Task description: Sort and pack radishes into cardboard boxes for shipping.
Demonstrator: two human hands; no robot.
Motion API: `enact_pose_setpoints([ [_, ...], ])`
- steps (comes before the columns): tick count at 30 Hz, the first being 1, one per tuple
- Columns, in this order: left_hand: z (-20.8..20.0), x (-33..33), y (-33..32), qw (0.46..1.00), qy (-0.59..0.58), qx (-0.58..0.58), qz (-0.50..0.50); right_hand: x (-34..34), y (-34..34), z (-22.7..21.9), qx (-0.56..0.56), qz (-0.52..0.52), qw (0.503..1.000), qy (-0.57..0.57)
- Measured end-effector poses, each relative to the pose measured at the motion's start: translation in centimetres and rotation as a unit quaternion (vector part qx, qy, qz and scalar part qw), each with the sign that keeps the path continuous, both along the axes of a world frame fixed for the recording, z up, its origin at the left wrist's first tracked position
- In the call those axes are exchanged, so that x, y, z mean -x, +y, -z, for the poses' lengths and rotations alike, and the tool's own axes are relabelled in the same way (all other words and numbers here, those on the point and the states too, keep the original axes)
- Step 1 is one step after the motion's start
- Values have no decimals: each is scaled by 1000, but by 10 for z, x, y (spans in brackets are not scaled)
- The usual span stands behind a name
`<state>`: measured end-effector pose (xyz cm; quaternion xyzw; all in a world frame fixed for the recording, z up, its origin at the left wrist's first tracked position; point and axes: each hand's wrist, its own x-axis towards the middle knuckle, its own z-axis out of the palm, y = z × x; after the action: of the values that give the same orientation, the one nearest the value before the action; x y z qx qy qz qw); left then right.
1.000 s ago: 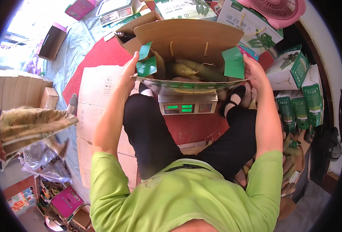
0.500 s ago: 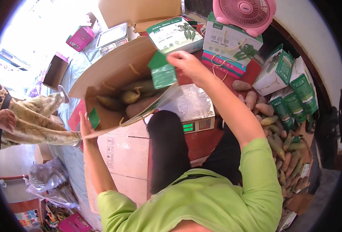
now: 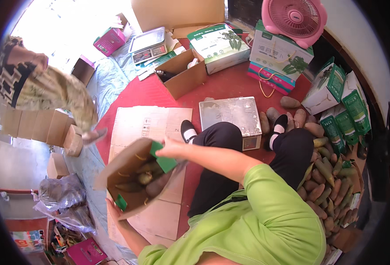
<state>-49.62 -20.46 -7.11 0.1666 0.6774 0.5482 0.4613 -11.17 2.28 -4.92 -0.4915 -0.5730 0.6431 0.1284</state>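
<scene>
An open cardboard carton (image 3: 123, 169) is tilted toward me at the left, between my two hands. Inside lie several radishes (image 3: 144, 178), green and reddish, against its brown walls. My right hand (image 3: 173, 148) is closed on the far right edge, by a green flap (image 3: 166, 164). At the near left side my left hand (image 3: 114, 211) grips the carton's edge, its fingers partly hidden. Beneath the carton a flattened cardboard sheet (image 3: 155, 120) covers part of the red floor mat.
A metal-topped scale (image 3: 229, 115) stands before my feet. Radishes (image 3: 325, 176) are heaped at the right, beside green-and-white cartons (image 3: 327, 90). A pink fan (image 3: 294, 20) sits on a carton at the back. Another person's leg (image 3: 60, 95) is at the left.
The carton has come down and nearer to me, over the flattened cardboard, with both hands still on it. My view has shifted, and the other person's leg and hand have moved.
</scene>
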Motion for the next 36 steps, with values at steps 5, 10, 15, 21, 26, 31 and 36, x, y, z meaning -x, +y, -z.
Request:
enact_pose_setpoints([
  [5,20,5,-78,989,25,64,-133,34,-62,29,111,-66,990,-59],
  [10,67,33,-139,979,-44,158,-118,44,-98,81,217,-195,953,-76],
  [15,90,61,-207,964,-157,182,-112,45,-82,17,-11,-329,943,-39],
  [21,24,65,-157,924,206,292,-138,-30,-12,-47,-133,-195,969,76],
  [26,-77,3,-54,804,560,-8,-200,-161,28,-96,-181,-1,983,20],
  [31,-98,-113,64,798,588,-71,114,-272,33,-71,-211,121,966,-82],
  [36,-25,-256,149,597,617,53,511,-348,1,-7,-144,141,968,-151],
])
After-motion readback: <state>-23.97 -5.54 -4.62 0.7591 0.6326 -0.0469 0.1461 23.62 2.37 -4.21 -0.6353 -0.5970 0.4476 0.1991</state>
